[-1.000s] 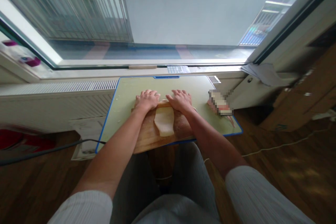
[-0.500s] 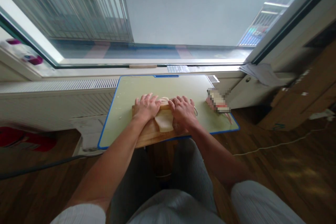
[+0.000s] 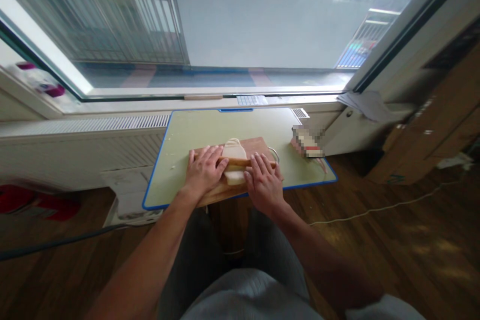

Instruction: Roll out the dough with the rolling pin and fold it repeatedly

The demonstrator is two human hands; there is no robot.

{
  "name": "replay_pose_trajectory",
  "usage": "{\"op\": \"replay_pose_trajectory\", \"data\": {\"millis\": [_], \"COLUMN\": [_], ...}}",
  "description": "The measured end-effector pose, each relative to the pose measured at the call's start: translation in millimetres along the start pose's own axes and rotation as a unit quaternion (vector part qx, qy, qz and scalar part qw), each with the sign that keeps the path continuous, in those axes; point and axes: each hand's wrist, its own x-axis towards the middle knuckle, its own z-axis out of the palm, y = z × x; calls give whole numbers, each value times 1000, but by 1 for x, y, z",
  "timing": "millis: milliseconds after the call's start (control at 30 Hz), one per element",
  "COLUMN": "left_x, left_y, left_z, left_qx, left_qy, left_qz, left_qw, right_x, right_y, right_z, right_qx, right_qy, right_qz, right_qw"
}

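A wooden rolling pin (image 3: 237, 161) lies across a flattened sheet of pale dough (image 3: 234, 150). Beneath the dough is a wooden cutting board (image 3: 258, 145) with a metal ring handle at its right. My left hand (image 3: 205, 169) bears on the pin's left end, fingers over it and thumb along it. On its right end my right hand (image 3: 264, 180) is closed over the pin, fingers pointing away from me. Dough shows both beyond the pin and on the near side, between my hands.
The board rests on a small pale-green table (image 3: 195, 127) with a blue rim. A pixelated item (image 3: 308, 142) lies at the table's right. Behind are a radiator (image 3: 123, 121) and a window sill. A cardboard box (image 3: 408, 145) stands right; a red object (image 3: 37, 202) is on the floor left.
Both hands and the rolling pin have come back toward me over the dough. The far part of the dough and board, covered before, now shows.
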Motion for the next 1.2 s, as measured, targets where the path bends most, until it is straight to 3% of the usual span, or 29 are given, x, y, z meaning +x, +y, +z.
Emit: {"op": "replay_pose_trajectory", "data": {"millis": [133, 367, 500, 600, 733, 900, 1067, 1200], "left_x": [3, 37, 29, 4, -23, -22, -18, -16], "left_y": [1, 2, 8, 15, 20, 17, 12, 11], "left_z": [0, 2, -5, -10, -10, -11, -13, -13], "left_qx": [5, 24, -12, -51, -68, -33, -4, -21], "left_qy": [-12, -18, -8, 24, -19, -31, -1, 10], "left_qz": [-5, -28, -26, 26, 121, 154, 254, 277], "left_qw": [1000, 999, 1000, 998, 990, 987, 967, 961], "right_x": [4, 37, 52, 57, 55, 50, 48, 49], "right_y": [1, 11, 21, 28, 35, 39, 42, 42], "right_z": [3, 1, -2, 0, 6, 11, 18, 22], "right_qx": [5, 26, 42, 43, 44, 47, 37, 39], "right_qy": [7, 1, -28, -23, 24, 81, 108, 116], "right_qz": [2, 7, 0, -16, 0, 69, 47, 42], "right_qw": [1000, 1000, 999, 999, 999, 993, 992, 992]}}
